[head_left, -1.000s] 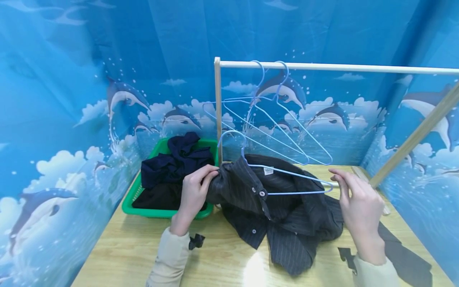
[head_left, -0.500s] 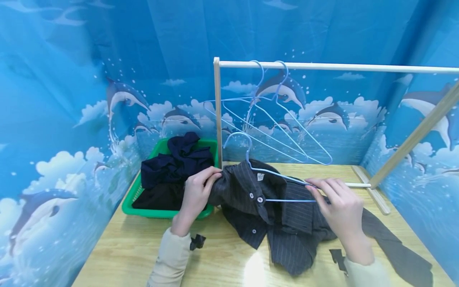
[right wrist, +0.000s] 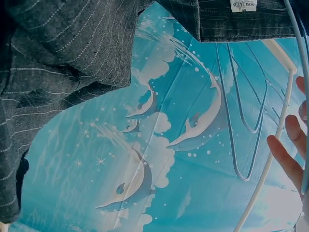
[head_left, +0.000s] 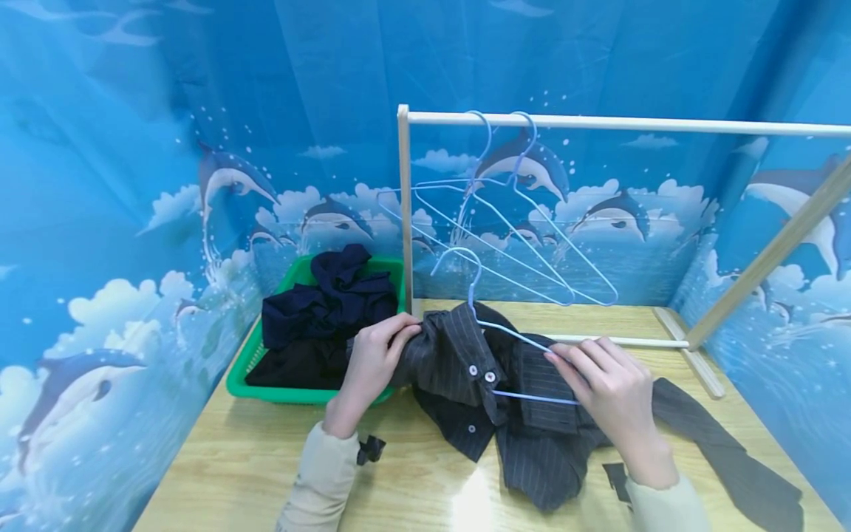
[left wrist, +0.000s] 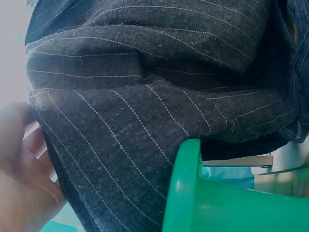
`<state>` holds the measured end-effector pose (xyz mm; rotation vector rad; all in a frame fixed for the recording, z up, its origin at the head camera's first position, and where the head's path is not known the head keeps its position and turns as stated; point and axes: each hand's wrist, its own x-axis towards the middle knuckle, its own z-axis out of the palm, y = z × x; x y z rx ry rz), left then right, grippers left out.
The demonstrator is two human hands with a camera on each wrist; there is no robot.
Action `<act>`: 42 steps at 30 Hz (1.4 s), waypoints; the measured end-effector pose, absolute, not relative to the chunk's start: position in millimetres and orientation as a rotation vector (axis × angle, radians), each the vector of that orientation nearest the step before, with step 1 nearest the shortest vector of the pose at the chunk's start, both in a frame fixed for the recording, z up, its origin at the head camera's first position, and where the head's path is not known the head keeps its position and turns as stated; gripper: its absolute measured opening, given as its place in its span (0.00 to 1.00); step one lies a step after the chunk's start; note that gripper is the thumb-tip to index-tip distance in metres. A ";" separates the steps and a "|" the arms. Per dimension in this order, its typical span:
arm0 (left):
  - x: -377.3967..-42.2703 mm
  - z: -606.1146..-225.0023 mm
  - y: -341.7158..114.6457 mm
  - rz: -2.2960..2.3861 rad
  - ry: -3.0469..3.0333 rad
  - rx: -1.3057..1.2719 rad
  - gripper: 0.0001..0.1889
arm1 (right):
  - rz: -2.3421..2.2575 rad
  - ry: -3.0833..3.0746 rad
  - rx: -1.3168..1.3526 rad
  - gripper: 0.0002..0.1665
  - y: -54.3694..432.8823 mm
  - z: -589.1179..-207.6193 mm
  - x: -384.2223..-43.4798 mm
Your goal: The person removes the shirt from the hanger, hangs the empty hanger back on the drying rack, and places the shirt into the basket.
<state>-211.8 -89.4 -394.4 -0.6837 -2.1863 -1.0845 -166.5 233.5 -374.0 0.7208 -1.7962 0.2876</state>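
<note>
A dark grey pinstriped shirt [head_left: 545, 458] with white buttons lies bunched on the table. My left hand [head_left: 368, 362] pinches its shoulder at the left, beside the basket; in the left wrist view the striped cloth [left wrist: 111, 116] covers most of the scene. A light blue wire hanger [head_left: 459, 250] has its hook up above the collar, and its left end is hidden inside the shirt. My right hand [head_left: 612, 395] pinches the hanger's upper right arm, and the hanger's lower bar crosses the shirt front. A collar label [right wrist: 244, 5] shows in the right wrist view.
A green basket [head_left: 233, 380] with dark clothes [head_left: 332, 303] stands at the left. Behind the shirt rises a wooden rack [head_left: 631, 122], with two blue hangers [head_left: 558, 277] on its rail. A shirt sleeve [head_left: 731, 451] trails across the table's right side.
My right hand has come left and down and taken hold of the hanger's arm. The hanger has shifted right and down, deeper into the shirt. My left hand has moved slightly right.
</note>
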 end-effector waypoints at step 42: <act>-212.8 -390.9 -99.5 -1.081 -2.173 -0.668 0.05 | 0.291 -1.746 0.479 0.26 269.7 -354.2 -161.4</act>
